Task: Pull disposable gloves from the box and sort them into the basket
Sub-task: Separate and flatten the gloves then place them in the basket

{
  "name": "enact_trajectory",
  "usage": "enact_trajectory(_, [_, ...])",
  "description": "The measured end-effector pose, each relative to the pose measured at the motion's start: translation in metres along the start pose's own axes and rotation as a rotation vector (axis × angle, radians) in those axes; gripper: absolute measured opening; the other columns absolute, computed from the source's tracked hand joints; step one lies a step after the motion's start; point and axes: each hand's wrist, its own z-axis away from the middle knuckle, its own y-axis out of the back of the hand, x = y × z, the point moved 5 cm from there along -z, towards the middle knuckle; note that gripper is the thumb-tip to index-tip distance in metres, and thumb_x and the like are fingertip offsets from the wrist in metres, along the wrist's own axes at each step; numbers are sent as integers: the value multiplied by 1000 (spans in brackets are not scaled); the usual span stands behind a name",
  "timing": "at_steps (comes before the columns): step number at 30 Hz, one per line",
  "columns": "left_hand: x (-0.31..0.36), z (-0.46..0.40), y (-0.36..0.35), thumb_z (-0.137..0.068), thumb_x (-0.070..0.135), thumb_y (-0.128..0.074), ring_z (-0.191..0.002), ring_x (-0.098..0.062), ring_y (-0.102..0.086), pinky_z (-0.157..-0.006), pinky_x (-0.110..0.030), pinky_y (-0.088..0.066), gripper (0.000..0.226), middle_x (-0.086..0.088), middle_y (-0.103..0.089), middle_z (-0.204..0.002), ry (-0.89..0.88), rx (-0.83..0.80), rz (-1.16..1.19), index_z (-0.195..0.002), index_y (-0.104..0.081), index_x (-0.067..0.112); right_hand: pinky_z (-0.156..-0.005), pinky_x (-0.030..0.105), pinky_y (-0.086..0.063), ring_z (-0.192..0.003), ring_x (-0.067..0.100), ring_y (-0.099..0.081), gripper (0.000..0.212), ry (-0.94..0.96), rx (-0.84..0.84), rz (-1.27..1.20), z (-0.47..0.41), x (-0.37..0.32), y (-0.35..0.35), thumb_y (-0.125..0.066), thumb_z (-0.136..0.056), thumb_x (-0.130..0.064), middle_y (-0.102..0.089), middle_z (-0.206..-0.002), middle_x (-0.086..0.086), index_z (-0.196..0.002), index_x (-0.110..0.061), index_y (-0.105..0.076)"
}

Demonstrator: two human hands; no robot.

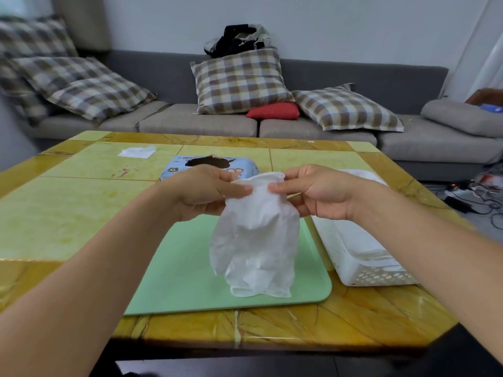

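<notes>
White glove (255, 235): thin, crinkled, translucent film, cuff rolled at the top, fingers hanging limp. Held up in the air by its cuff; left hand (202, 193) pinches one side of the cuff between thumb and fingers, right hand (317, 193) pinches the other side. Glove tips dangle just above, perhaps touching, the mat; cannot tell which.

Directly under the grip: pale green mat (190, 270), smooth, flat, rounded corners, lying on the table (68, 213). Tabletop glossy, marbled stone look, yellow-green panels with amber veined border.

Beyond the grip, partly hidden by the left hand: glove box (177, 167), soft blue printed pack marked XL, dark torn opening on top.

Right of the grip, under the right forearm: white plastic basket (362, 268), perforated wall, holding layered white gloves.

Far left of the grip: a flat white sheet (137, 152) on the table.

Behind the table: grey sofa (204, 123) with plaid cushions, one red cushion (273, 110), dark bundle of clothing on the backrest. Cables on the floor at far right.
</notes>
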Motion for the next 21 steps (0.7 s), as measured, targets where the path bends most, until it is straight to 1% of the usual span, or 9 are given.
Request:
enact_trajectory(3, [-11,-16,5,-87,12,-76,-79,-18,-72,-75,-29,-62,22,-13,-76,-100,41,117,-74,-104,-72,0,-77,37,-61,-70,19,-69,22,-54,126,128,-19,11,2,-69,-92,-6,-73,-97,11,-113,-1,-70])
enact_trajectory(5, [5,-19,12,-85,13,-79,-82,-25,-68,-80,-36,-60,20,-17,-75,-100,-119,272,-73,-99,-72,0,-81,38,-59,-76,20,-69,18,104,255,123,-24,-6,9,-69,-92,-5,-74,-98,11,-109,-1,-70])
enact_trajectory(7, [38,-8,16,-84,16,-80,-81,-32,-67,-82,-44,-58,13,-16,-76,-93,-402,414,-103,-91,-74,7,-86,36,-60,-86,20,-71,16,402,373,102,-16,-37,20,-67,-93,-4,-75,-103,13,-108,-1,-71])
enact_trajectory(9, [72,13,15,-85,19,-81,-84,-25,-74,-79,-36,-61,8,-3,-78,-89,-668,463,-181,-82,-74,22,-93,36,-58,-95,21,-72,13,661,442,131,1,-61,25,-69,-92,-5,-76,-104,12,-105,-6,-74])
enact_trajectory(11, [85,29,10,-84,17,-81,-80,-10,-75,-74,-22,-59,12,5,-78,-85,-794,444,-254,-81,-72,25,-91,31,-58,-93,16,-72,10,746,453,222,12,-59,25,-73,-90,-7,-77,-98,6,-99,-10,-76])
enact_trajectory(14, [49,15,1,-83,10,-81,-60,2,-67,-55,-15,-53,11,6,-74,-75,-633,357,-426,-80,-71,13,-79,30,-59,-80,14,-72,6,609,385,579,5,-25,17,-77,-87,-8,-77,-87,-1,-90,-13,-78])
enact_trajectory(17, [-12,-6,-6,-73,15,-89,-67,-9,-70,-71,-35,-61,16,4,-74,-72,-422,226,-624,-75,-73,14,-77,42,-56,-76,17,-67,5,401,158,1107,-14,14,3,-74,-88,-14,-73,-80,-4,-87,-19,-77])
enact_trajectory(19, [-40,-10,-14,-69,14,-92,-67,-6,-69,-76,-35,-60,17,6,-74,-70,-335,98,-712,-72,-75,15,-75,42,-55,-76,16,-65,8,310,12,1348,-19,31,-8,-70,-89,-18,-72,-82,-4,-91,-21,-77])
enact_trajectory(21, [-54,-9,-21,-69,13,-92,-69,-5,-71,-75,-33,-60,17,8,-75,-72,-319,-3,-769,-72,-75,16,-74,40,-55,-76,14,-64,12,269,-79,1384,-16,38,-19,-69,-88,-17,-72,-83,-5,-95,-23,-77])
